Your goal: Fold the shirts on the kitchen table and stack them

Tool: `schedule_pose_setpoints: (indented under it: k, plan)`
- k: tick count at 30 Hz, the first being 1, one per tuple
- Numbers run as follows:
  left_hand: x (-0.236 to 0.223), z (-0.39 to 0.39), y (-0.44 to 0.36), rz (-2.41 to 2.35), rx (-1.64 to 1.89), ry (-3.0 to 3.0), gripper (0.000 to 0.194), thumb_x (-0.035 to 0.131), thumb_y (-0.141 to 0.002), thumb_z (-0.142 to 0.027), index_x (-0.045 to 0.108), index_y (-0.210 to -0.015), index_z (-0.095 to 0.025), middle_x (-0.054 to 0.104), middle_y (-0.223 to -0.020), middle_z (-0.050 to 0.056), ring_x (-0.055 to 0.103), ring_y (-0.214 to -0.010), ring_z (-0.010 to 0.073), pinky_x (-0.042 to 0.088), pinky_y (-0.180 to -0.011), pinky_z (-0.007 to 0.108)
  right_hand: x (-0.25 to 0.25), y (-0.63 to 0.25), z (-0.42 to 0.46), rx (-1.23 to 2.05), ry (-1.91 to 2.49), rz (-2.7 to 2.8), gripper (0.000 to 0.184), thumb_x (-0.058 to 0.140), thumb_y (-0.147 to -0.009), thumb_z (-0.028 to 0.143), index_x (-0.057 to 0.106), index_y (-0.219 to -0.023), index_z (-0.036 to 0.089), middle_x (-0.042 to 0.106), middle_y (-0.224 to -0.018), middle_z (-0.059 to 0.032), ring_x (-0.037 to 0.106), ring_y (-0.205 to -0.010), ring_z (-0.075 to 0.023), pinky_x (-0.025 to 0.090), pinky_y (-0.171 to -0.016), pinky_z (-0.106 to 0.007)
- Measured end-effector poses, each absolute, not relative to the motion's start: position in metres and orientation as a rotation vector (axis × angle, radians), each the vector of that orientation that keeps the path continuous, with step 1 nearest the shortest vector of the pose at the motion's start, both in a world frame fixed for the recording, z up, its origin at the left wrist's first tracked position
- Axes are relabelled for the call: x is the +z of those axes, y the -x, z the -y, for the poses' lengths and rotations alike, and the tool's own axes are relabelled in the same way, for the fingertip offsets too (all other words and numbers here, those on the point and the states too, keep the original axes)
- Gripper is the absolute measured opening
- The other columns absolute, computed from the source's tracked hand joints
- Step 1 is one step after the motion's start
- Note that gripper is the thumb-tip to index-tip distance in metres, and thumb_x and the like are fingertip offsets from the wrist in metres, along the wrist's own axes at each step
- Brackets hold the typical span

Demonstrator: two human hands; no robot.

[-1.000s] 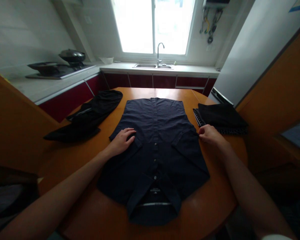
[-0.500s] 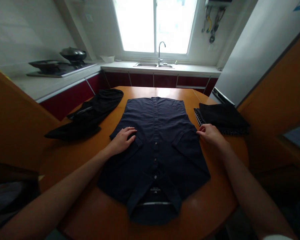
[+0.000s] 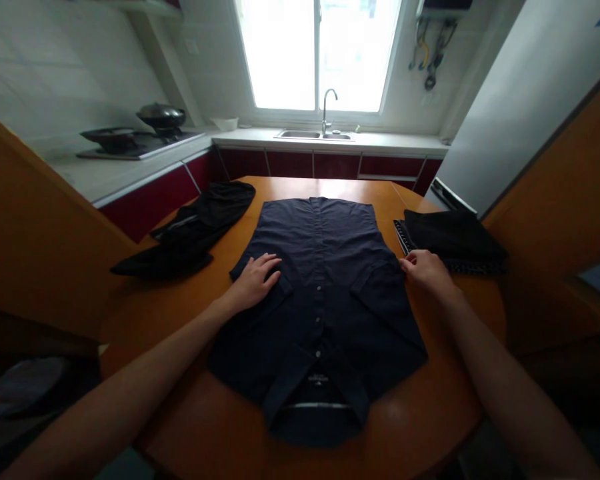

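A dark navy button-up shirt (image 3: 325,267) lies flat on the round wooden table (image 3: 425,413), collar toward me, both short sleeves folded inward. My left hand (image 3: 255,283) rests flat on the folded left sleeve, fingers stretched out. My right hand (image 3: 425,273) sits at the right sleeve's outer edge with its fingers curled at the cloth; whether it grips the fabric is unclear.
A crumpled black garment (image 3: 195,230) lies on the table's left side. A folded dark garment (image 3: 450,240) sits at the right. Behind are a counter with a sink (image 3: 310,135), a stove with pans (image 3: 140,130) and a refrigerator (image 3: 500,120).
The view has shifted a little; both hands stay on the same sleeve spots of the shirt. The right hand's fingers have crept slightly onto the sleeve edge.
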State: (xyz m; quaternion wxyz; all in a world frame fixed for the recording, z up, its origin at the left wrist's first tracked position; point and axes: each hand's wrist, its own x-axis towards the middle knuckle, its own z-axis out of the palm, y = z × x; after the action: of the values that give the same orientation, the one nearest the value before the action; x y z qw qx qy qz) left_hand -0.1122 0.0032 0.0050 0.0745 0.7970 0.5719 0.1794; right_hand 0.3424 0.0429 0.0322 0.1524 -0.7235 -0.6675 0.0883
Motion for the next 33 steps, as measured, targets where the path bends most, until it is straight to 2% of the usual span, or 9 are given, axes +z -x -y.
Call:
schedule_pose_setpoints:
  k: [2, 5, 9, 11, 15, 19, 24, 28, 33]
  plan:
    - [0.007, 0.002, 0.107, -1.743, 0.466, -2.424, 0.052, 0.037, -0.101, -0.044, 0.050, -0.145, -0.022, 0.041, -0.157, 0.013, 0.030, -0.149, 0.0335, 0.013, -0.119, 0.065, 0.035, -0.335, -0.041, 0.170, 1.985, 1.884, 0.025, 0.056, -0.094, 0.037, 0.073, -0.091, 0.018, 0.075, -0.094, -0.0121, 0.069, -0.086, -0.0241, 0.046, -0.074, -0.030]
    - [0.007, 0.008, 0.100, -1.715, 0.301, -2.447, 0.055, 0.034, -0.102, -0.045, 0.043, -0.152, -0.023, 0.031, -0.163, 0.011, 0.021, -0.152, 0.0350, 0.011, -0.118, 0.067, 0.036, -0.323, -0.040, 0.113, 1.743, 1.924, 0.025, 0.051, -0.094, 0.031, 0.072, -0.096, 0.017, 0.073, -0.101, -0.0118, 0.067, -0.092, -0.0234, 0.047, -0.084, -0.031]
    - [0.008, 0.013, 0.097, -1.697, 0.222, -2.433, 0.060, 0.032, -0.103, -0.049, 0.036, -0.156, -0.021, 0.024, -0.165, 0.011, 0.016, -0.153, 0.0344, 0.012, -0.120, 0.064, 0.030, -0.305, -0.038, 0.122, 1.495, 1.980, 0.029, 0.046, -0.094, 0.028, 0.071, -0.104, 0.016, 0.070, -0.107, -0.0131, 0.063, -0.104, -0.0247, 0.046, -0.098, -0.035]
    - [0.009, 0.015, 0.096, -1.698, 0.255, -2.432, 0.060, 0.033, -0.103, -0.050, 0.035, -0.157, -0.022, 0.025, -0.165, 0.011, 0.016, -0.153, 0.0335, 0.012, -0.120, 0.063, 0.024, -0.295, -0.034, 0.132, 1.417, 2.024, 0.035, 0.041, -0.096, 0.028, 0.069, -0.115, 0.017, 0.068, -0.118, -0.0137, 0.060, -0.115, -0.0253, 0.043, -0.104, -0.038]
    - [0.011, 0.017, 0.093, -1.683, 0.246, -2.450, 0.061, 0.033, -0.103, -0.050, 0.033, -0.157, -0.022, 0.026, -0.165, 0.011, 0.018, -0.153, 0.0334, 0.012, -0.120, 0.063, 0.008, -0.271, -0.023, 0.128, 1.428, 2.220, 0.049, 0.034, -0.101, 0.036, 0.052, -0.144, 0.022, 0.047, -0.153, -0.0124, 0.041, -0.141, -0.0287, 0.030, -0.116, -0.051]
    - [0.013, 0.020, 0.091, -1.669, 0.173, -2.459, 0.061, 0.032, -0.103, -0.054, 0.033, -0.157, -0.027, 0.021, -0.166, 0.009, 0.014, -0.154, 0.0346, 0.011, -0.119, 0.065, -0.007, -0.256, -0.014, 0.159, 1.534, 2.467, 0.060, 0.036, -0.100, 0.054, 0.040, -0.154, 0.026, 0.028, -0.165, -0.0125, 0.020, -0.152, -0.0343, 0.016, -0.117, -0.066]
    - [0.013, 0.020, 0.092, -1.633, 0.152, -2.460, 0.061, 0.032, -0.103, -0.057, 0.026, -0.159, -0.034, 0.019, -0.167, 0.007, 0.011, -0.154, 0.0352, 0.008, -0.119, 0.066, -0.012, -0.254, -0.015, 0.156, 1.560, 2.526, 0.063, 0.035, -0.101, 0.056, 0.039, -0.155, 0.024, 0.023, -0.166, -0.0143, 0.016, -0.153, -0.0325, 0.012, -0.119, -0.063]
    - [0.025, 0.025, 0.091, -1.553, 0.200, -2.451, 0.063, 0.039, -0.102, -0.054, 0.023, -0.160, -0.033, 0.016, -0.168, 0.007, 0.008, -0.154, 0.0350, 0.008, -0.119, 0.066, 0.000, -0.255, -0.012, 0.216, 1.429, 2.479, 0.059, 0.039, -0.101, 0.048, 0.039, -0.155, 0.023, 0.020, -0.166, -0.0146, 0.013, -0.154, -0.0315, 0.013, -0.118, -0.066]
    - [0.069, 0.055, 0.084, -1.046, 0.254, -2.444, 0.059, 0.043, -0.104, -0.042, 0.024, -0.159, -0.035, 0.020, -0.167, 0.002, 0.012, -0.154, 0.0267, 0.014, -0.124, 0.052, 0.035, -0.245, 0.028, 0.501, 0.895, 2.489, 0.051, 0.043, -0.102, 0.037, 0.043, -0.152, 0.029, 0.029, -0.164, -0.0087, 0.018, -0.153, -0.0265, 0.018, -0.122, -0.059]
